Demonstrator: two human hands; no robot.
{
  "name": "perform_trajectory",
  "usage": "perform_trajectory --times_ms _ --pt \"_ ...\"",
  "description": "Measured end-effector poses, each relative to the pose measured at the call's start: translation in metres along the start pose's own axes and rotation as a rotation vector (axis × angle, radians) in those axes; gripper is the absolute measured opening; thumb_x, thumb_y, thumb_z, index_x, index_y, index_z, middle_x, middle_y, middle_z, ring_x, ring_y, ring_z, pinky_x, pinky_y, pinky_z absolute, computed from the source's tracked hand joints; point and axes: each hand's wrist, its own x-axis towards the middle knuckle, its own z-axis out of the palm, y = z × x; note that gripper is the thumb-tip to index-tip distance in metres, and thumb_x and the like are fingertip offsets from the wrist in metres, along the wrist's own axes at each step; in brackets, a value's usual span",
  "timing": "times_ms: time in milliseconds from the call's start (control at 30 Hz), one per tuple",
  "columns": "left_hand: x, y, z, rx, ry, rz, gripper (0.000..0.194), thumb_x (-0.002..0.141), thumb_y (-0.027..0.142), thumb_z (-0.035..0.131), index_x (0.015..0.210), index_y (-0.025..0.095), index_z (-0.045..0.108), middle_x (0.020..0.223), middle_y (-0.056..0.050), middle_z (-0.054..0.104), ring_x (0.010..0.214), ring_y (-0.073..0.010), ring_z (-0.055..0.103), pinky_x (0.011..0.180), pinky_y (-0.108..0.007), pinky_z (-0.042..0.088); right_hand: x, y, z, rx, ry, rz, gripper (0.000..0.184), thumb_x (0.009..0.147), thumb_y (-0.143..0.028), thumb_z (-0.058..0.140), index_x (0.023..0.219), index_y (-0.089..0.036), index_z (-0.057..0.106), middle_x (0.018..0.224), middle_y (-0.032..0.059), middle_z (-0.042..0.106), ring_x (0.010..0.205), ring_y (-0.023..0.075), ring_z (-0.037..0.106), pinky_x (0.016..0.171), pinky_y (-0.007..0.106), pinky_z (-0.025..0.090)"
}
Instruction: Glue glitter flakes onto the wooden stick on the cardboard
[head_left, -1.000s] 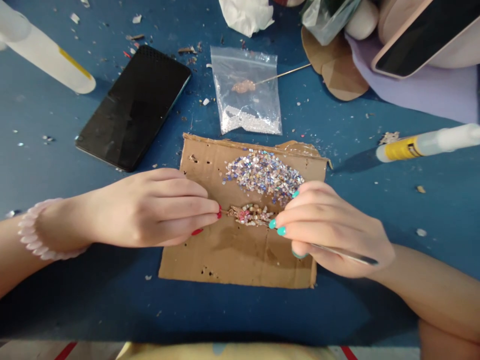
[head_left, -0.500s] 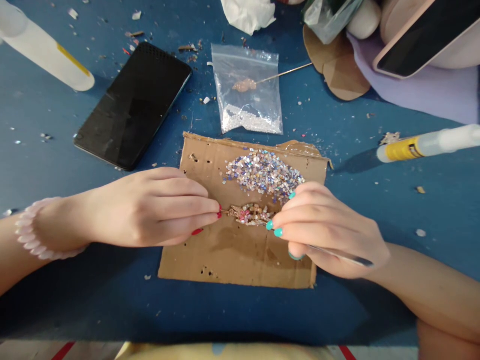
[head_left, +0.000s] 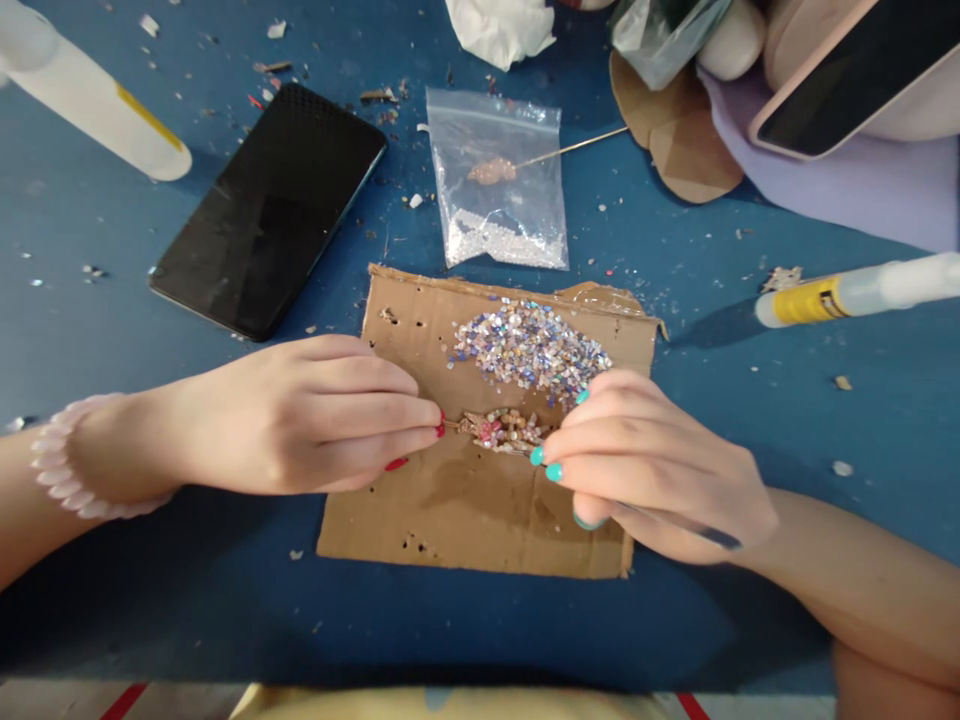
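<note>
My left hand (head_left: 300,415) lies on the cardboard sheet (head_left: 450,510), and its fingers (head_left: 390,425) are pinched narrow on the end of a small ornament (head_left: 501,428) covered with glued chips. My right hand (head_left: 652,465) comes from the other side; its fingers (head_left: 577,440) are closed around a thin metal tool (head_left: 705,537), and the tip meets the ornament. Just behind the ornament a pile of shiny chips (head_left: 529,350) rests on the same cardboard. Farther on the blue table (head_left: 150,590) I see a small plastic bag (head_left: 499,180) with white beads, a black phone (head_left: 274,205) to its left, and a glue tube (head_left: 855,290) at the right. A white tube (head_left: 90,95) lies far left.
</note>
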Motion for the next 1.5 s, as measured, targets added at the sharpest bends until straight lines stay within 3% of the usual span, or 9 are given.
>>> perform_trajectory --times_ms 300,533,1500 --pt "-0.0011 0.0002 0.0007 0.006 -0.017 -0.015 0.031 0.104 0.029 0.041 0.124 0.016 0.06 0.116 0.002 0.07 0.107 -0.0131 0.061 0.094 -0.031 0.049 -0.0025 -0.0064 0.0077 -0.043 0.0 0.042 0.014 0.099 -0.024 0.055 0.09 -0.017 0.064 0.086 0.0021 0.076 0.083 0.0117 0.067 0.085 0.033 0.051" --pt "0.0 0.0001 0.0006 0.014 -0.009 -0.016 0.03 0.103 0.028 0.041 0.123 0.016 0.06 0.114 0.002 0.071 0.105 -0.0142 0.064 0.089 -0.032 0.052 -0.0012 -0.0066 0.0071 -0.083 -0.005 0.017 0.016 0.1 -0.025 0.054 0.088 -0.017 0.062 0.083 0.0023 0.076 0.081 0.0126 0.066 0.082 0.033 0.052" --pt "-0.0014 0.0007 0.0004 0.014 -0.009 -0.023 0.03 0.104 0.03 0.042 0.124 0.016 0.06 0.116 0.004 0.07 0.107 -0.0127 0.062 0.093 -0.03 0.049 -0.0012 -0.0073 0.0095 -0.075 -0.004 0.008 0.017 0.099 -0.026 0.055 0.088 -0.016 0.063 0.083 0.0025 0.076 0.081 0.0119 0.066 0.082 0.032 0.051"
